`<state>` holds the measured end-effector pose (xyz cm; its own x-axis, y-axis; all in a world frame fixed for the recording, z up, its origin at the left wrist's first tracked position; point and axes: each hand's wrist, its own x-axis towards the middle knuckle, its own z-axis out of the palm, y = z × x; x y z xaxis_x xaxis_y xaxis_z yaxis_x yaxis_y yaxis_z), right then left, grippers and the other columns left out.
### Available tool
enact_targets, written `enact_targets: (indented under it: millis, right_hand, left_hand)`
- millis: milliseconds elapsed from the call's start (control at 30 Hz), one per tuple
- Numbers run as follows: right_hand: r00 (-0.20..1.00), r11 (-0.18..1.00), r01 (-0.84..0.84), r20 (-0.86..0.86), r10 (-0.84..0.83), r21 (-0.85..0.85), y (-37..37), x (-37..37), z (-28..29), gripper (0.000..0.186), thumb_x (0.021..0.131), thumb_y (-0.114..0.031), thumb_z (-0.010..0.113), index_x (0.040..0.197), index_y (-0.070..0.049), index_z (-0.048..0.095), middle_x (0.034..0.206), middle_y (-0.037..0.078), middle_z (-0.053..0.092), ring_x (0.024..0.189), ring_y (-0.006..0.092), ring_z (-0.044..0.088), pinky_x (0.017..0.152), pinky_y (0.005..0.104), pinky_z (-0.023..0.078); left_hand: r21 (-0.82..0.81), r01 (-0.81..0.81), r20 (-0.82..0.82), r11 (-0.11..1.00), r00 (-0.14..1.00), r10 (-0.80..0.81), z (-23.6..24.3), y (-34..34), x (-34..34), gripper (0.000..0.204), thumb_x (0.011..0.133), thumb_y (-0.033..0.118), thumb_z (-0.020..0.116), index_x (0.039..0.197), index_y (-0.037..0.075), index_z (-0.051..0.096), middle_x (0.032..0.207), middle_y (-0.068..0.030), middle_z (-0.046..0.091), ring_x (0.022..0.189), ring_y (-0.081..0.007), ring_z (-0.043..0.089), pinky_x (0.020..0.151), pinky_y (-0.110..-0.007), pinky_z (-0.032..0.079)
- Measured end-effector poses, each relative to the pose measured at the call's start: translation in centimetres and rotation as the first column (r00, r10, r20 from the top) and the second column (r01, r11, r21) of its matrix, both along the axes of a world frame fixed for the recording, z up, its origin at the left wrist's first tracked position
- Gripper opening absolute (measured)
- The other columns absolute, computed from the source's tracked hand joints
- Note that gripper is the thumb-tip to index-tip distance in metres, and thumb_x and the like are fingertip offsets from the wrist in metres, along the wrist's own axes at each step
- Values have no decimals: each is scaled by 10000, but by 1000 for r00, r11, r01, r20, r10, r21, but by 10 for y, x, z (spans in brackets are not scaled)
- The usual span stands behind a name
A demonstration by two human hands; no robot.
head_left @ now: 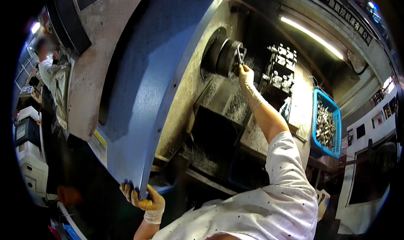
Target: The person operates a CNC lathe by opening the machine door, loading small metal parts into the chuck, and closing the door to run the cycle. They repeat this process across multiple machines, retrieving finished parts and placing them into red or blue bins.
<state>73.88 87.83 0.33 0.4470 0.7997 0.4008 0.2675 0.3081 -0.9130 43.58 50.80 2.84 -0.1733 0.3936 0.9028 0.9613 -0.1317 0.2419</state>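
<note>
From my distant station I look down past a speckled white sleeve (pixel 288 156) into an open metalworking machine. My right hand (pixel 247 77), in a pale glove, reaches up to the face of the dark round chuck (pixel 225 57). Its fingers (pixel 243 68) are narrow, closed at the lower end of a slim metal piece (pixel 239 54), which lies against the front of that chuck; I cannot tell whether the chuck grips it too.

My left hand (pixel 148 202), gloved and stained yellowish brown, is low down at the bottom corner of the blue door (pixel 147 84), with its fingers curled round the edge. A yellow label (pixel 100 140) sits on the door just above that corner.

Right of the chuck I see a tool block (pixel 281 69) with bright fittings, and metal shavings (pixel 238 109) scattered below. Farther right, a blue basket (pixel 314 114) holds many small metal parts (pixel 325 126). 1 tube lamp (pixel 312 37) glows above. At far left, 1 other person (pixel 47 69) in white stands well apart from my 2 hands.
</note>
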Motion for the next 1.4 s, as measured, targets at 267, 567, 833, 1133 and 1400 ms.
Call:
enact_targets:
  millis: [267, 567, 833, 1133, 1400]
  right_hand:
    - [862, 846, 28, 441, 249, -532, -7, 8, 62, 233, 658, -148, 534, 817, 17, 494, 762, 140, 512, 688, 201, 495, 604, 297, 405]
    - [-419, 980, 141, 889, 185, -137, -32, -23, 153, 123, 680, -106, 458, 759, -45, 531, 682, 98, 558, 681, 229, 545, 570, 331, 432]
    - [-233, 986, 158, 968, 96, -60, -24, -3, 120, 240, 717, -207, 376, 766, -14, 510, 701, 132, 554, 672, 245, 544, 550, 327, 428]
    - [538, 909, 402, 831, -142, -105, -42, -28, 113, 339, 667, -385, 474, 818, -82, 506, 743, 127, 545, 723, 273, 522, 627, 329, 414]
    - [720, 949, -266, 689, 80, 168, -166, -117, 28, 442, 625, -89, 501, 1025, -2, 334, 967, 172, 398, 922, 275, 391, 745, 353, 355]
  left_hand:
    - [22, 32, 77, 999, 996, -34, -3, 5, 2, 377, 654, -55, 449, 988, 13, 289, 1021, -159, 348, 999, -330, 319, 848, -471, 212]
    - [122, 170, 71, 978, 981, -179, 2, 14, 2, 408, 604, -34, 478, 982, 39, 343, 1014, -127, 379, 976, -308, 350, 842, -454, 224]
    - [22, 536, 198, 844, 825, -529, 17, 0, -33, 449, 737, 374, 356, 1018, 24, 350, 1017, -149, 360, 941, -273, 374, 809, -386, 283]
    - [57, 301, -221, 952, 934, -282, 161, 92, -70, 610, 683, 176, 507, 1146, -33, 171, 1185, -191, 195, 1110, -308, 167, 896, -409, 121]
    - [139, 91, -339, 986, 940, -39, 178, 122, -81, 617, 683, 284, 522, 1132, -25, 233, 1165, -208, 225, 1094, -322, 190, 895, -376, 152]
